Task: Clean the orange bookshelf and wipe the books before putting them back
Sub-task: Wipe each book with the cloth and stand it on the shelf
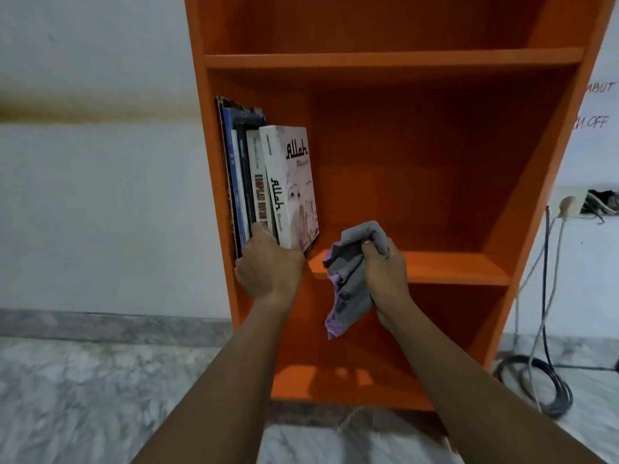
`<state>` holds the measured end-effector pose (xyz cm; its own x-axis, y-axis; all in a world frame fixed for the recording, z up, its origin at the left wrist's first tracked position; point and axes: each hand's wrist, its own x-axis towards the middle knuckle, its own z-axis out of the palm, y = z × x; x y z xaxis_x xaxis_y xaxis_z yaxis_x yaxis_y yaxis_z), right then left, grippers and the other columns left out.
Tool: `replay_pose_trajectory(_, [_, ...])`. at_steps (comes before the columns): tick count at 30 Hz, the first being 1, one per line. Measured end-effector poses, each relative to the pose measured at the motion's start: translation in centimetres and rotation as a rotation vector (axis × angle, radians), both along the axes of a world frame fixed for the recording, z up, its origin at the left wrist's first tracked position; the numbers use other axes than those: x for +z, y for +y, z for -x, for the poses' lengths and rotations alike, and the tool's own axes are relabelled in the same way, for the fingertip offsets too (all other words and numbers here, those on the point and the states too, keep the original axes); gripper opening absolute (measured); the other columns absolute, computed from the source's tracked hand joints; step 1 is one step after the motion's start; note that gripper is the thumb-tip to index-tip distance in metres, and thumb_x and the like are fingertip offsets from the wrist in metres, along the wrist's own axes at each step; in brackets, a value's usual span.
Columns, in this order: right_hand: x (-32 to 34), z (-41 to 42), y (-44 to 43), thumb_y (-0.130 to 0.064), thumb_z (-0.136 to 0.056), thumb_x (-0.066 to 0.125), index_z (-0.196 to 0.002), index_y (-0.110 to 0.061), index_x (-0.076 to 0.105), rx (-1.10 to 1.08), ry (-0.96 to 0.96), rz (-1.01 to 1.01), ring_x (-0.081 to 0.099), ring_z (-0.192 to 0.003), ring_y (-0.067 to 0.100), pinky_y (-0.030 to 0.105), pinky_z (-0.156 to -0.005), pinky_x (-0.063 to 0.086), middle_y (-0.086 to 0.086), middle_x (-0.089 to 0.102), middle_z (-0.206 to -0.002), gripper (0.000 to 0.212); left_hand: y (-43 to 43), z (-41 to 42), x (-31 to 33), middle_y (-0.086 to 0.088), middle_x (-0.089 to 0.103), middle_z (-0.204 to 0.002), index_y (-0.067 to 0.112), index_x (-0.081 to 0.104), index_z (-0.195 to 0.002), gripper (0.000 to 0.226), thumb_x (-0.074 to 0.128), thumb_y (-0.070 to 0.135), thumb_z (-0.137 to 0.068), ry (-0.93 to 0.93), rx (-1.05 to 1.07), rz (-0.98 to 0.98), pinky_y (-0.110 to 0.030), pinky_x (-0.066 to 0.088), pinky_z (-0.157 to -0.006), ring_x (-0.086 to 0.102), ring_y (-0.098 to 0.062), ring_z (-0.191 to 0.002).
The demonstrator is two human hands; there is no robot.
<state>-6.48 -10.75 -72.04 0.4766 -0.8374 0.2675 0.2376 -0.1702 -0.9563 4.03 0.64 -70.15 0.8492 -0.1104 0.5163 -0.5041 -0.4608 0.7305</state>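
Five or six books (264,182) stand upright at the left end of the middle shelf (452,266), packed against the left wall of the bookshelf (385,58), spines facing out. Their long axis runs straight up, with the white book (289,185) on the right end of the row leaning slightly and showing its cover.

At the foot of that row sits the left hand (269,267), right at the shelf's front edge. Its fingers curl around the bottom of the spines, thumb on the left side, so it seems to have hold of the lower corners of several books at once; how firmly, I can't tell. The books rise directly above and just behind it, so any pull would come toward the person.

Just beside it, to the right, the right hand (385,274) is closed in a fist around a grey and purple cloth (351,279), which hangs below the shelf edge. That hand is near the white book but not touching it. The rest of the shelf to the right is bare, as are the shelves above and below.
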Motion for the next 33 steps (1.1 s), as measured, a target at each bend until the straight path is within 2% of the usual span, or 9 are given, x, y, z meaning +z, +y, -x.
replay_pose_trajectory(2, [-0.8, 1.0, 1.1, -0.018, -0.106, 0.05, -0.103, -0.027, 0.06, -0.03, -0.004, -0.002, 0.064, -0.09, 0.01, 0.023, -0.072, 0.049, -0.005, 0.066, -0.099, 0.014, 0.8, 1.4, -1.4, -0.006, 0.07, -0.11, 0.019, 0.052, -0.105, 0.038, 0.076, 0.037, -0.083, 0.029, -0.002, -0.053, -0.039, 0.057, -0.065, 0.07, -0.032, -0.098])
replay_pose_trajectory(6, [-3.0, 3.2, 2.8, -0.019, -0.104, 0.053, -0.101, -0.029, 0.063, -0.104, -0.004, -0.051, 0.066, -0.087, 0.009, 0.028, -0.076, 0.053, -0.004, 0.068, -0.097, 0.014, 1.9, 4.6, -4.8, -0.007, 0.067, -0.109, 0.017, 0.054, -0.112, 0.033, 0.068, 0.028, -0.083, 0.071, -0.02, -0.162, -0.043, 0.051, -0.079, 0.066, -0.036, -0.097])
replay_pose_trajectory(12, [-12.5, 9.2, 3.2, -0.027, -0.099, 0.055, -0.121, -0.018, 0.058, -0.253, 0.154, -0.331, 0.067, -0.1, 0.029, 0.048, -0.086, 0.057, 0.008, 0.066, -0.109, 0.023, 3.0, 11.4, -12.0, -0.003, 0.06, -0.089, 0.021, 0.047, -0.089, 0.016, 0.061, 0.022, -0.083, 0.041, -0.235, -0.243, -0.035, 0.036, -0.065, 0.059, -0.032, -0.082])
replay_pose_trajectory(17, [-23.1, 16.0, 5.0, -0.021, -0.083, 0.054, -0.122, -0.006, 0.051, -0.413, 0.314, -0.649, 0.064, -0.091, 0.033, 0.049, -0.08, 0.058, 0.018, 0.062, -0.106, 0.042, 5.2, 19.0, -24.2, -0.003, 0.064, -0.091, 0.023, 0.051, -0.094, 0.016, 0.062, 0.026, -0.082, 0.535, -0.436, -0.494, -0.035, 0.046, -0.063, 0.062, -0.03, -0.084])
replay_pose_trajectory(20, [-26.5, 18.9, 5.5, -0.011, -0.082, 0.051, -0.117, -0.003, 0.047, -0.407, 0.469, -0.606, 0.063, -0.084, 0.025, 0.044, -0.077, 0.057, 0.007, 0.053, -0.091, 0.036, 6.1, 22.5, -30.8, -0.011, 0.068, -0.12, 0.019, 0.058, -0.116, 0.029, 0.064, 0.028, -0.089, 0.844, -0.481, -0.565, -0.032, 0.051, -0.086, 0.063, -0.032, -0.111])
replay_pose_trajectory(22, [-28.7, 20.6, 5.4, -0.023, -0.084, 0.053, -0.119, -0.01, 0.045, -0.37, 0.653, -0.505, 0.062, -0.093, 0.027, 0.046, -0.086, 0.057, -0.001, 0.046, -0.093, 0.037, 5.9, 24.3, -33.7, -0.015, 0.061, -0.133, 0.008, 0.054, -0.13, 0.046, 0.063, 0.034, -0.093, 1.004, -0.482, -0.549, -0.031, 0.046, -0.091, 0.058, -0.033, -0.122])
replay_pose_trajectory(24, [-30.5, 21.8, 5.1, -0.039, -0.082, 0.052, -0.115, -0.017, 0.056, -0.262, 0.824, -0.385, 0.063, -0.102, 0.027, 0.041, -0.091, 0.055, -0.01, 0.046, -0.098, 0.04, 5.3, 24.9, -35.2, -0.017, 0.061, -0.131, 0.003, 0.055, -0.126, 0.054, 0.068, 0.039, -0.089, 1.117, -0.454, -0.517, -0.035, 0.048, -0.094, 0.058, -0.035, -0.121])
replay_pose_trajectory(28, [-33.9, 24.1, 5.5, -0.02, -0.088, 0.061, -0.117, -0.019, 0.06, -0.123, 1.119, -0.246, 0.061, -0.112, 0.033, 0.037, -0.089, 0.048, 0.008, 0.065, -0.114, 0.029, 4.1, 24.6, -36.3, -0.017, 0.065, -0.118, 0.002, 0.058, -0.117, 0.046, 0.07, 0.031, -0.084, 1.227, -0.388, -0.487, -0.038, 0.053, -0.086, 0.063, -0.035, -0.108])
replay_pose_trajectory(33, [-37.8, 26.2, 7.6, -0.029, -0.082, 0.045, -0.134, -0.022, 0.062, -0.081, 1.114, -0.135, 0.059, -0.088, 0.028, 0.026, -0.075, 0.041, 0.019, 0.066, -0.113, 0.055, 3.4, 23.2, -37.9, -0.016, 0.073, -0.102, 0.006, 0.067, -0.099, 0.043, 0.071, 0.03, -0.064, 1.338, -0.45, -0.371, -0.037, 0.057, -0.078, 0.07, -0.031, -0.093])
